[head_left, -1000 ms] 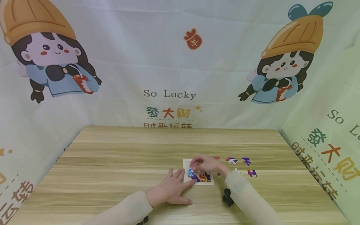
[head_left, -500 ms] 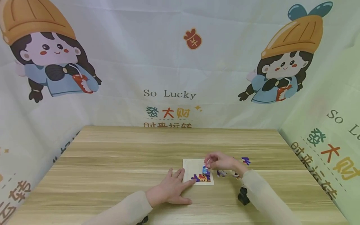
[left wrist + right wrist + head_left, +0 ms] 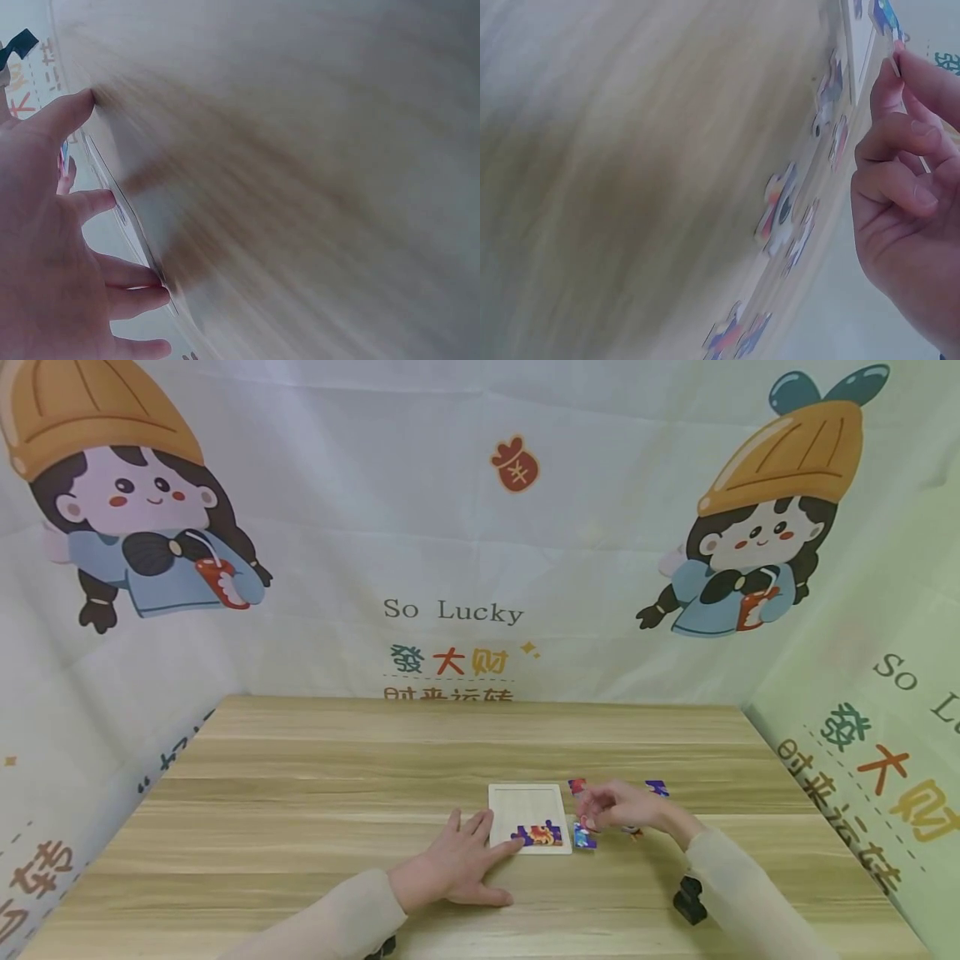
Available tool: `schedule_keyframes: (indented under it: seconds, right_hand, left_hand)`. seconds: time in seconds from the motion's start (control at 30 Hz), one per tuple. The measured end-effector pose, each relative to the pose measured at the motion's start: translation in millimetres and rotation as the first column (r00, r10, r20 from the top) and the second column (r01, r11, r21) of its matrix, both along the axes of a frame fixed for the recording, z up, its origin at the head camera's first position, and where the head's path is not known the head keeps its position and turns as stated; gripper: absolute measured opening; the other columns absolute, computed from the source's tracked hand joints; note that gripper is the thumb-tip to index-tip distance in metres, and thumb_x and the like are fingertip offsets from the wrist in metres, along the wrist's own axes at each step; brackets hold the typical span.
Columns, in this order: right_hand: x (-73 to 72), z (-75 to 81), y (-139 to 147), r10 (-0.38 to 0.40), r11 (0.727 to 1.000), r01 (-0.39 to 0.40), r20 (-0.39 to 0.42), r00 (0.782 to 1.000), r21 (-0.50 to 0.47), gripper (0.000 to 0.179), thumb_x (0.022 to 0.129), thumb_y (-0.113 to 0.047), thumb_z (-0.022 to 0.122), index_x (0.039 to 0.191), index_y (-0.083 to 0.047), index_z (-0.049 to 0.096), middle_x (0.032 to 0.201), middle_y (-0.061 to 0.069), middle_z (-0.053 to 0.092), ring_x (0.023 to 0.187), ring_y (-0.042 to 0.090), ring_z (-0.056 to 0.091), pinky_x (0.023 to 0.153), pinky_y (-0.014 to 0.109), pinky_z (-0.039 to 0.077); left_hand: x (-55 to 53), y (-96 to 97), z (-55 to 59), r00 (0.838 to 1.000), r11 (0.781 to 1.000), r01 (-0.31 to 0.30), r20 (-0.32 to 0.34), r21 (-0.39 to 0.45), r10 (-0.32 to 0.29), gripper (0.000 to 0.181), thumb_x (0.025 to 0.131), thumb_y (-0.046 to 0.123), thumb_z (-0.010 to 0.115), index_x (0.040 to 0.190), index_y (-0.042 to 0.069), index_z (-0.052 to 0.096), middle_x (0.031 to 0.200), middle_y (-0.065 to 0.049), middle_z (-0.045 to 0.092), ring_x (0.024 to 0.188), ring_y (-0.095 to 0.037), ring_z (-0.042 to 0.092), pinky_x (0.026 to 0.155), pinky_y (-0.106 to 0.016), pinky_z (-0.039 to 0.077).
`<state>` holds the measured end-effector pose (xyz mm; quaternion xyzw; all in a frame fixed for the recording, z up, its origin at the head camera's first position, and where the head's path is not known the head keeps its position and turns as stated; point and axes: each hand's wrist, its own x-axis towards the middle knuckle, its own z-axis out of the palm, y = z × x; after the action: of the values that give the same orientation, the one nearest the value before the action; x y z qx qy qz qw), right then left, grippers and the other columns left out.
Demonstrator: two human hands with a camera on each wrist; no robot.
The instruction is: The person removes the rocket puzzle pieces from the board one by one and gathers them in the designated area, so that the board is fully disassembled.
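A white-rimmed puzzle tray (image 3: 492,797) lies on the table, with purple and orange jigsaw pieces (image 3: 542,835) along its lower right inside. My left hand (image 3: 453,864) is spread beside the tray, fingertips at its left edge and the index finger reaching its lower edge. Just right of the tray, my right hand (image 3: 624,804) pinches a blue jigsaw piece (image 3: 585,837) between thumb and forefinger. In the right wrist view that blue piece (image 3: 886,13) is raised above the table, partly cut off by the top of the picture.
Several loose jigsaw pieces lie right of the tray, among them a red piece (image 3: 576,786) and a purple piece (image 3: 656,787); my right hand hides some in the head view. The right wrist view shows them in two rows, including an orange-and-white piece (image 3: 780,206). Printed cloth (image 3: 450,552) encloses the wooden table.
My right hand has moved right with the blue jigsaw piece, from over the tray's left side to just beyond its right edge. The left hand has stayed in place.
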<state>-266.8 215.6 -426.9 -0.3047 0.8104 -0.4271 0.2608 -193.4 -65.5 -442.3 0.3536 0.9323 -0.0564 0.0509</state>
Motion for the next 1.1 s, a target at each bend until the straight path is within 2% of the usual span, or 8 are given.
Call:
schedule_keyframes:
  seconds: [0.27,0.5,0.77,1.1]
  right_hand:
    - [10.3,2.8,12,0.043,0.999,-0.043,0.01,0.999,0.025,0.021,0.075,0.003,0.056,0.096,0.003,0.058,0.081,0.005,0.058,0.072,0.016,0.053,0.06,0.027,0.044]
    - [15.6,-1.2,16,0.104,0.995,-0.103,0.048,0.993,-0.019,0.023,0.074,0.005,0.057,0.096,0.007,0.056,0.085,0.01,0.059,0.074,0.018,0.055,0.067,0.027,0.047]
    - [22.5,-2.1,16,0.053,0.998,-0.054,0.027,0.998,0.028,0.019,0.073,0.001,0.061,0.092,0.002,0.057,0.08,0.008,0.058,0.07,0.015,0.054,0.064,0.026,0.044]
    - [23.6,-3.2,12,0.059,0.998,-0.059,0.016,0.998,0.006,0.019,0.072,0.004,0.059,0.09,0.006,0.056,0.079,0.01,0.058,0.069,0.012,0.052,0.063,0.023,0.043]
  left_hand:
    - [0.3,-0.4,0.5,1.0,1.0,0.007,-0.008,0.0,-0.007,0.072,0.077,0.068,0.041,0.137,0.031,0.031,0.137,-0.022,0.028,0.126,-0.031,0.024,0.097,-0.053,0.018]
    - [1.2,-0.3,2.1,1.0,1.0,0.001,0.002,0.006,-0.001,0.071,0.077,0.067,0.042,0.137,0.031,0.032,0.137,-0.022,0.027,0.126,-0.031,0.024,0.098,-0.053,0.018]
    - [2.2,-0.8,3.7,1.0,1.0,-0.005,0.011,0.006,0.005,0.071,0.077,0.067,0.043,0.137,0.031,0.032,0.137,-0.022,0.027,0.126,-0.031,0.024,0.098,-0.053,0.017]
    - [1.8,-1.0,3.0,1.0,1.0,-0.003,0.005,0.016,0.003,0.071,0.076,0.067,0.043,0.137,0.031,0.032,0.137,-0.023,0.028,0.126,-0.032,0.024,0.097,-0.054,0.018]
